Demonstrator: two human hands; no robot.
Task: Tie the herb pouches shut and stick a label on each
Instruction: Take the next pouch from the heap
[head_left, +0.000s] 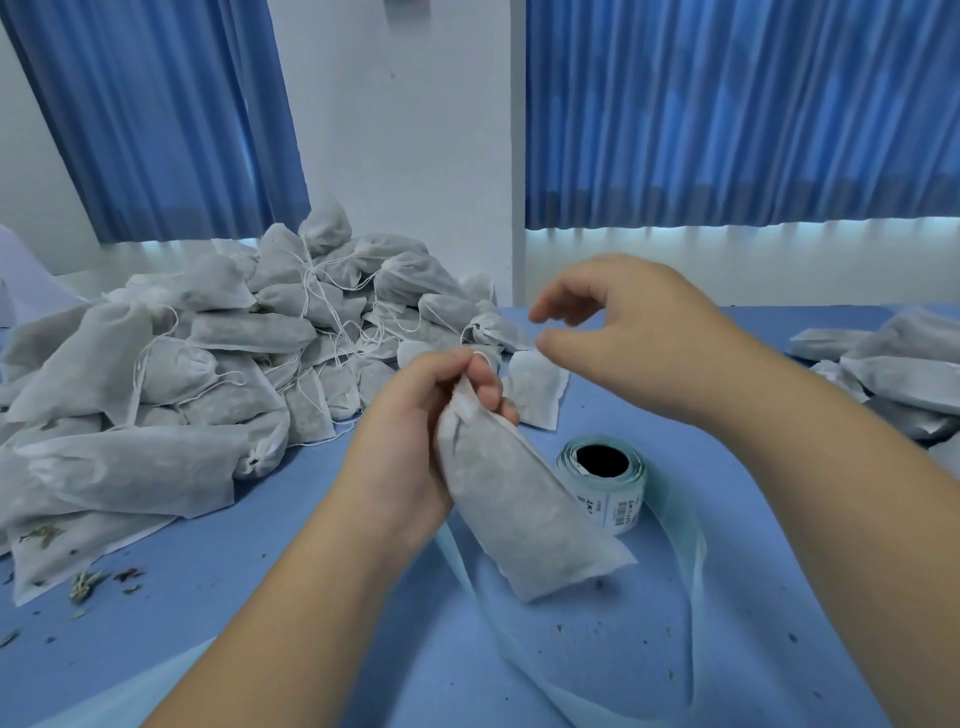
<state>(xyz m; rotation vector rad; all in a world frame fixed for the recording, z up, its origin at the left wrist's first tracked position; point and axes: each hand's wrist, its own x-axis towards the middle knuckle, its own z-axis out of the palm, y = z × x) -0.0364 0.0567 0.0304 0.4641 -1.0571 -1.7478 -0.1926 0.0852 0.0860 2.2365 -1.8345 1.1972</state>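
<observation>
My left hand (415, 415) grips the gathered neck of a white fabric herb pouch (524, 509), which hangs tilted down to the right above the table. My right hand (634, 322) hovers just above and to the right of the neck, blurred, with thumb and fingers curled apart and nothing clearly in them. A roll of printed labels (605, 480) stands on the blue table (260, 597) right behind the pouch, and its pale backing strip (693, 587) trails in a loop toward me.
A big heap of white pouches with loose drawstrings (208, 353) fills the left half of the table. A smaller stack of pouches (893, 364) lies at the right edge. One single pouch (537, 389) rests behind my left hand. Herb crumbs (88, 582) are scattered front left.
</observation>
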